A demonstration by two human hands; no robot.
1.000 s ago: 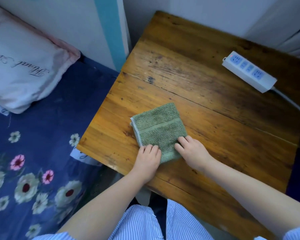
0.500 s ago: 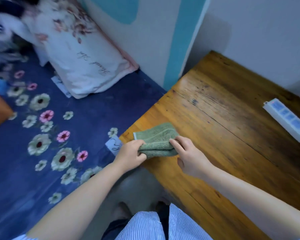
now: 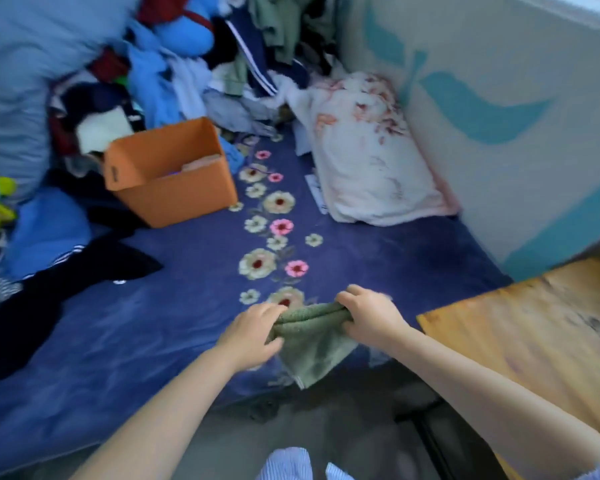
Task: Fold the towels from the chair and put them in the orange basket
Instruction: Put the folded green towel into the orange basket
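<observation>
A folded green towel (image 3: 310, 336) hangs in the air over the near edge of the bed, left of the wooden table. My left hand (image 3: 253, 336) grips its left end and my right hand (image 3: 369, 315) grips its right end; a loose corner droops below. The orange basket (image 3: 174, 188) stands on the bed at the upper left, well beyond my hands, with something pale folded inside it. No chair is in view.
The bed has a dark blue flowered cover (image 3: 194, 306). A flowered pillow (image 3: 368, 154) lies against the wall. Heaped clothes (image 3: 194, 64) fill the far left behind the basket. A dark garment (image 3: 66, 282) lies at left. The wooden table (image 3: 534, 341) is at right.
Both hands lifted the folded towel off the table and carried it left over the bed. The view swung left, and the orange basket came into sight.
</observation>
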